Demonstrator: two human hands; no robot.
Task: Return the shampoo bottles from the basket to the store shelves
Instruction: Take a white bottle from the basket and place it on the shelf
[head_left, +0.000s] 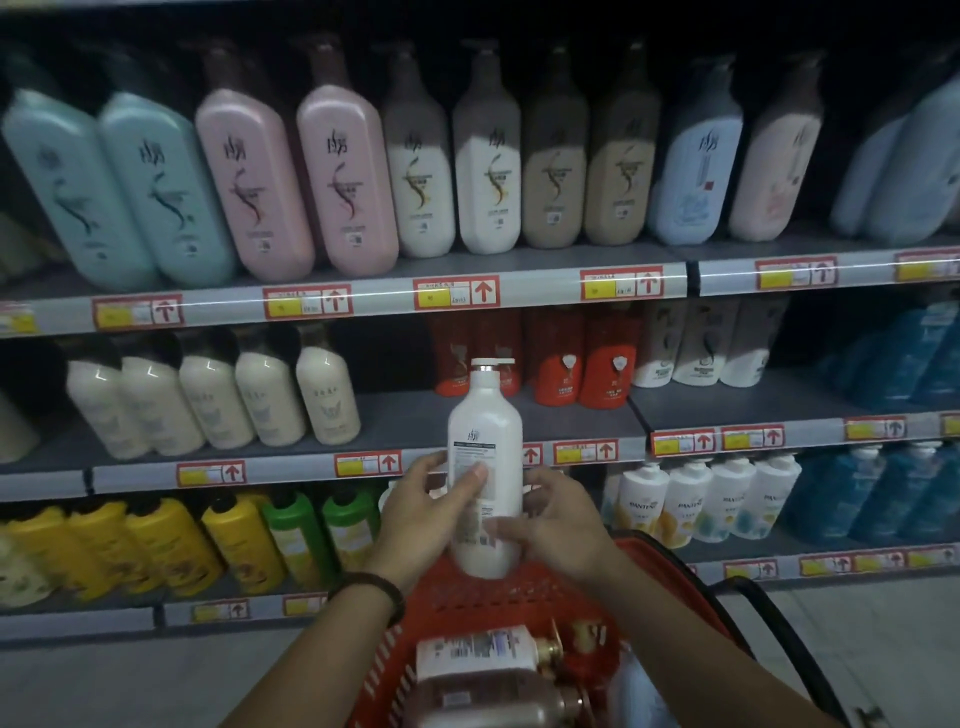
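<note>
A tall white shampoo bottle (485, 431) with a white pump cap stands upright in the air, its back label facing me, in front of the middle shelf (400, 415). My left hand (423, 512) grips its left side and my right hand (556, 525) holds its lower right side. Below them is the red basket (670, 566), with several more bottles lying in it, among them a white one with a gold pump (483, 649) and a brownish one (498, 701). Behind the held bottle the middle shelf has a bare gap between cream bottles (270, 400) and red bottles (582, 369).
The top shelf (545, 260) carries large teal, pink, white, tan and blue pump bottles. The bottom shelf holds yellow and green bottles (301, 535) at the left, white Pantene bottles (691, 499) and blue ones at the right. Grey floor lies below the shelves.
</note>
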